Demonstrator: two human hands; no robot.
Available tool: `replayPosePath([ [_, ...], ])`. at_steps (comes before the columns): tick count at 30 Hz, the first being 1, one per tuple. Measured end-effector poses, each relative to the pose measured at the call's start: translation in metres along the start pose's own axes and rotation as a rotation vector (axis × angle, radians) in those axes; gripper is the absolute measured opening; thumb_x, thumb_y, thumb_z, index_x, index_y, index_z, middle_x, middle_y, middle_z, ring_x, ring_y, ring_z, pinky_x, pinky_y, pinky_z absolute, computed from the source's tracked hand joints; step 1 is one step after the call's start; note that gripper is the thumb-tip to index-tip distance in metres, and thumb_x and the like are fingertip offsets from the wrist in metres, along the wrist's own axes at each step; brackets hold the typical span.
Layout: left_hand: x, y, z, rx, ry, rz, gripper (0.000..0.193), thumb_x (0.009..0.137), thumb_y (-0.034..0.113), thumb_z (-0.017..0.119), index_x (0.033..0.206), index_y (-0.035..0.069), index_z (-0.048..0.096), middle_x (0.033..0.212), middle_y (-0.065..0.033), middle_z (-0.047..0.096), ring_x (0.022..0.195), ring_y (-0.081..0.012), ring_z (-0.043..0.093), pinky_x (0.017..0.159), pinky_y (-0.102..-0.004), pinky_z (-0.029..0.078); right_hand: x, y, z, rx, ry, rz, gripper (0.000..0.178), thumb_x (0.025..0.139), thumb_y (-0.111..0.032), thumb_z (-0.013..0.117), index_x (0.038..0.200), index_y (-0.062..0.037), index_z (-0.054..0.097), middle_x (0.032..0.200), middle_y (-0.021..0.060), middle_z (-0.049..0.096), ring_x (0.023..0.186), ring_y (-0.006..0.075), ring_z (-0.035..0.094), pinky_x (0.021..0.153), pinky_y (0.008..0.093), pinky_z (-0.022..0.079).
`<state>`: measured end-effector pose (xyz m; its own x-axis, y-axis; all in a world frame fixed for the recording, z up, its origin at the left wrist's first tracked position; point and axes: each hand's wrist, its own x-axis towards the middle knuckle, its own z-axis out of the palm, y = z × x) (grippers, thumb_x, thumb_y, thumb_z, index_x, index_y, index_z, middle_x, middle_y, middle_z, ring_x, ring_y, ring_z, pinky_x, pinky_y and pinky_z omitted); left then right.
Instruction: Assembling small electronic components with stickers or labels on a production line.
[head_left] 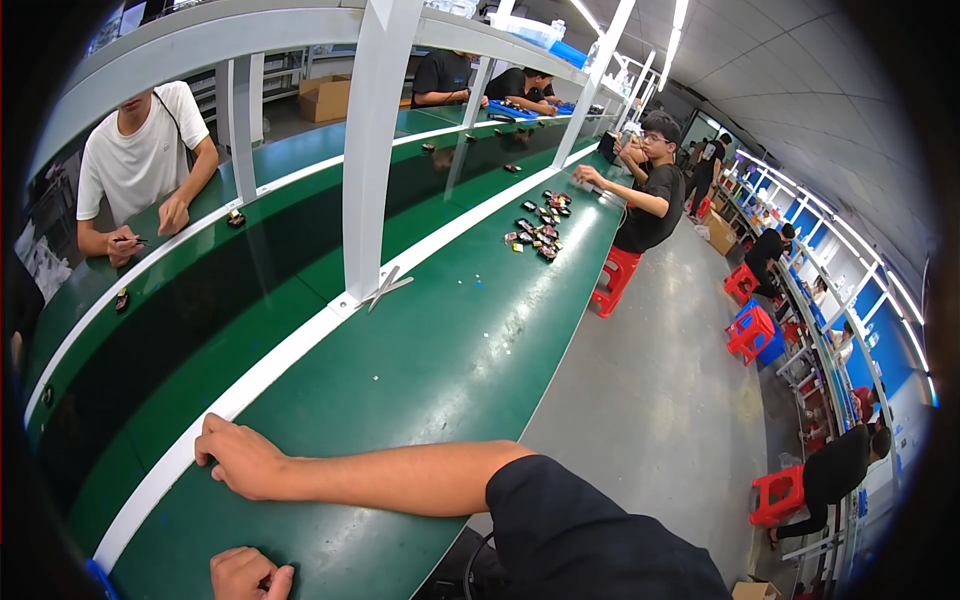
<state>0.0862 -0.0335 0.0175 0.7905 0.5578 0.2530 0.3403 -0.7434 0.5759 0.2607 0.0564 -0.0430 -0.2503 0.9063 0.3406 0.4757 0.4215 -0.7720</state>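
Observation:
My right hand [243,458] reaches in from the lower right, its bare forearm lying across the green bench [400,410]. Its fingers bend down against the white rail [283,358] that edges the belt; what is under them, if anything, is hidden. Lower down, my left hand [250,575] is over the bench near the picture's bottom edge, partly cut off. Its fingers are curled with the thumb beside them, and I cannot see anything in the grip. Farther along the bench lies a heap of small black items [540,228] with yellow and red parts.
A white post [372,150] rises from the rail, with crossed metal strips [383,288] by its foot. The dark conveyor belt [290,240] carries scattered small items. Across it a co-worker in white [145,150] handles something; another in black [650,190] sits beyond the heap near red stools [615,280].

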Motion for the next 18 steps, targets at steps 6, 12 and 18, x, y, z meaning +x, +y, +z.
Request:
replayPosePath([
  [6,-0.001,0.001,0.0,-0.006,0.006,-0.015,0.029,0.084,0.005,0.069,0.064,0.002,0.049,0.062,-0.0156,0.048,0.055,-0.0353,0.049,0.052,-0.0429,0.039,-0.001,-0.005,-0.003,0.007,0.012,0.032,0.021,0.077,0.006,0.07,0.096,-0.001,0.062,0.109,0.0129,0.053,0.09,0.0344,0.06,0.08,0.0433,0.049],
  [12,-0.004,0.0,0.0,-0.002,0.01,-0.006,0.028,0.083,0.005,0.069,0.064,0.002,0.049,0.062,-0.0156,0.049,0.055,-0.0352,0.049,0.052,-0.0427,0.039,-0.002,-0.003,0.0,0.02,0.006,0.014,0.019,0.079,0.004,0.069,0.096,-0.0009,0.062,0.108,0.0129,0.055,0.093,0.0341,0.06,0.081,0.0428,0.049],
  [18,-0.002,0.003,-0.001,-0.006,0.01,-0.013,0.028,0.083,0.005,0.069,0.064,0.002,0.049,0.062,-0.0153,0.049,0.055,-0.035,0.049,0.052,-0.0425,0.038,0.009,0.007,0.0,0.237,0.228,-0.076,0.011,0.083,0.001,0.06,0.094,0.0012,0.062,0.089,0.0163,0.065,0.084,0.0321,0.064,0.077,0.0399,0.051],
])
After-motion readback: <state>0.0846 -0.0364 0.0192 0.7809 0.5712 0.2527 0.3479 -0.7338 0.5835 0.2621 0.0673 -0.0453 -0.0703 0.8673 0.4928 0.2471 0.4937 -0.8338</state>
